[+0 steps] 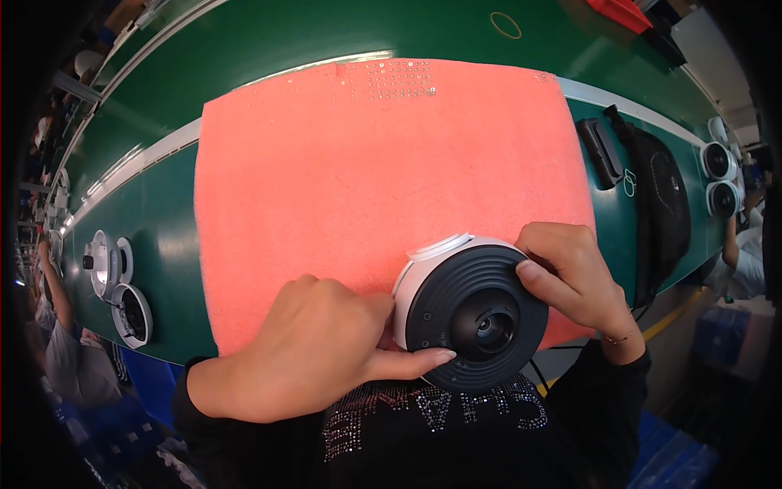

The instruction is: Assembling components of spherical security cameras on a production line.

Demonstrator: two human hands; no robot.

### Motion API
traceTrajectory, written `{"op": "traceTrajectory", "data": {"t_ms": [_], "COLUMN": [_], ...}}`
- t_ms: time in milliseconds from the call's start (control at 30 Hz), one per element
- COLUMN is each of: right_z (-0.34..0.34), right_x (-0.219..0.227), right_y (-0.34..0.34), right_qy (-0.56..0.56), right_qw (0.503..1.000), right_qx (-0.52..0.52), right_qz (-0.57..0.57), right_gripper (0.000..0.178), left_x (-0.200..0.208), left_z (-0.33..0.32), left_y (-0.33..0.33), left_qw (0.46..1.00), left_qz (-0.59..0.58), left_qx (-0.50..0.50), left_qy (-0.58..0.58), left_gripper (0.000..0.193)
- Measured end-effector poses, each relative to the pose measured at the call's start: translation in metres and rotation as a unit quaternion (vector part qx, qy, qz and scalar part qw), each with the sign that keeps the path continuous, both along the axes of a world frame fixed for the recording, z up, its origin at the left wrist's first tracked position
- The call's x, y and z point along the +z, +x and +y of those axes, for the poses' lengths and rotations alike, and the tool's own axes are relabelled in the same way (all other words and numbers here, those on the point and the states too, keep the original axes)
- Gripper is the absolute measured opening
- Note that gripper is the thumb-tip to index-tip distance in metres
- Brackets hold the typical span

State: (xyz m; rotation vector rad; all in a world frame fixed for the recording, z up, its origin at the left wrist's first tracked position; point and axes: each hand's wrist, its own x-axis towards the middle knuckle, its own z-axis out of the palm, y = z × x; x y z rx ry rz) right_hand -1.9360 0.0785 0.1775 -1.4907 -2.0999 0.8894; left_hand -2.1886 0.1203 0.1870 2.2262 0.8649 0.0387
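Observation:
A round camera point(435, 330) with a white housing, a black ribbed face and a lens set in its centre is held at the near edge of the pink cloth point(358, 179), tilted so the lens faces up toward me. My left hand point(318, 350) grips its left side, the thumb lying along the lower rim of the black face. On the upper right rim my right hand point(574, 277) is closed, thumb on the face and fingers behind. A white raised piece point(441, 246) sticks out at the housing's top. The fingers behind the camera are hidden.
Small screws point(399, 80) stand in rows at the cloth's far edge. White housing parts point(130, 314) lie on the green table at left. A black pouch point(661, 187) and a black device point(600, 153) lie at right, with more cameras point(722, 198) beyond. Other people work at both sides.

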Motion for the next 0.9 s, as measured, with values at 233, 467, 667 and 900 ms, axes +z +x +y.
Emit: {"op": "traceTrajectory", "data": {"t_ms": [233, 467, 667, 900], "right_z": [-0.003, -0.002, -0.005, 0.001], "right_x": [0.012, 0.008, -0.001, 0.009], "right_y": [-0.015, -0.021, -0.020, -0.039], "right_qy": [0.252, 0.181, -0.233, 0.010], "right_qw": [0.961, 0.983, 0.951, 0.972], "right_qx": [0.007, 0.032, -0.044, 0.011], "right_qz": [-0.114, -0.023, 0.199, 0.235], "right_gripper": [0.044, 0.074, 0.044, 0.086], "left_x": [-0.003, 0.007, -0.034, 0.001], "left_z": [-0.001, 0.013, -0.002, -0.016], "left_y": [-0.005, 0.001, 0.001, -0.001], "left_qw": [1.000, 0.992, 0.920, 0.967], "left_qz": [-0.005, 0.122, -0.160, -0.240], "left_qx": [0.021, -0.014, 0.070, 0.080], "left_qy": [0.015, 0.010, -0.352, -0.004], "left_gripper": [0.059, 0.041, 0.070, 0.088]}}
